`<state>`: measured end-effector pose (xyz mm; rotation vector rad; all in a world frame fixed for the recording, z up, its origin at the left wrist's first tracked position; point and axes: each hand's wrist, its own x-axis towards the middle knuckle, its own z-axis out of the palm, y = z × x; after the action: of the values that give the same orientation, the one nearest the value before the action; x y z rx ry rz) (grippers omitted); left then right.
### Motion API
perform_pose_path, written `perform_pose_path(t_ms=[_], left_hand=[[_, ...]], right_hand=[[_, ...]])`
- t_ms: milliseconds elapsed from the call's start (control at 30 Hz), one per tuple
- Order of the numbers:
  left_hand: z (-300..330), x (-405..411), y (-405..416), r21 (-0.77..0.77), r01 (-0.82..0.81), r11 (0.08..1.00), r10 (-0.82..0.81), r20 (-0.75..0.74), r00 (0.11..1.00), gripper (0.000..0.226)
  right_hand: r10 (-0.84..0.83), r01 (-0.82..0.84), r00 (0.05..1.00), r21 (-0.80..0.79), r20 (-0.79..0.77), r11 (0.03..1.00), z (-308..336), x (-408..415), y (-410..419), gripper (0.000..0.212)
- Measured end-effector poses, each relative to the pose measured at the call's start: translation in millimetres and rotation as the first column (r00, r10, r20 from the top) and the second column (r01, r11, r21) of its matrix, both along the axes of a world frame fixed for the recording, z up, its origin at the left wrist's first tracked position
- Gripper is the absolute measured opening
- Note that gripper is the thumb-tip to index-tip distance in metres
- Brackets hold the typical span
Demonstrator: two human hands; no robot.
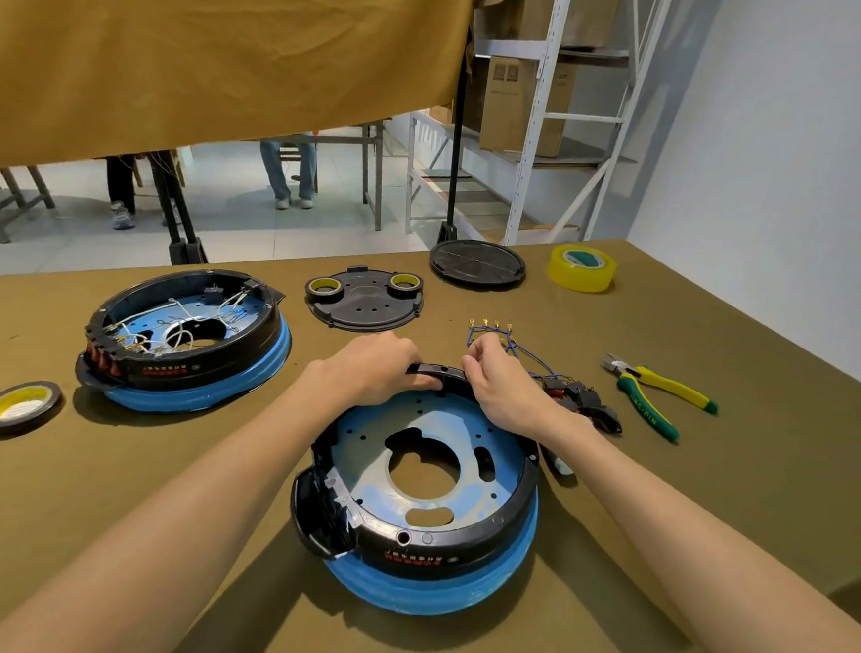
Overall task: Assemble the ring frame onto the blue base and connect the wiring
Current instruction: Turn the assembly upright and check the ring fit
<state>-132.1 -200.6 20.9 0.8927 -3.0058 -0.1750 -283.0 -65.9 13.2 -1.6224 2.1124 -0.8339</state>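
Both hands on far edge of black ring frame (454, 526), which sits on blue base (428, 591).

Left hand (371, 368): fingers curled over the rim, gripping it. Right hand (503, 388): fingers bent, pinching blue wires (524, 357) just above the rim; black connectors (585, 397) lie right beside its wrist.

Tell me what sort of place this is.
Probably a small assembly workshop: a cloth-covered workbench holds part-built blue-based units, pliers and tape rolls, with metal storage shelving holding cardboard boxes behind it.
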Motion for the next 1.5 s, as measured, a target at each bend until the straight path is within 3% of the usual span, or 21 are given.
perform_pose_path(t_ms=[300, 433, 600, 800, 1133, 1500], left_hand=[[5, 1, -1, 0.053, 0.003, 0.999, -0.002, -0.015, 1.000, 0.040], [0, 4, 0, 0.007, 0.002, 1.000, -0.001, -0.043, 0.999, 0.033], [-7, 9, 4, -0.008, -0.022, 1.000, 0.021, -0.103, 0.994, 0.032], [-7, 13, 10, -0.037, -0.049, 0.998, 0.044, -0.125, 0.991, 0.027], [-4, 17, 18, -0.050, -0.067, 0.996, 0.060, -0.131, 0.990, 0.026], [-2, 17, 21, -0.058, -0.084, 0.995, 0.076, -0.135, 0.988, 0.024]], right_hand=[[0.025, -0.028, 0.998, -0.055, -0.055, 0.998, 0, 3, 1, 0.014], [0.069, -0.077, 0.993, -0.088, -0.098, 0.993, -1, 4, 2, 0.012], [0.055, -0.059, 0.998, -0.232, -0.022, 0.971, -2, 2, 2, 0.008], [0.062, -0.055, 0.998, -0.232, 0.023, 0.971, 1, 0, 1, 0.011], [0.098, -0.138, 0.981, -0.252, -0.168, 0.958, 9, 3, 3, 0.020], [0.116, -0.147, 0.984, -0.245, -0.137, 0.958, 10, 0, 11, 0.027]])
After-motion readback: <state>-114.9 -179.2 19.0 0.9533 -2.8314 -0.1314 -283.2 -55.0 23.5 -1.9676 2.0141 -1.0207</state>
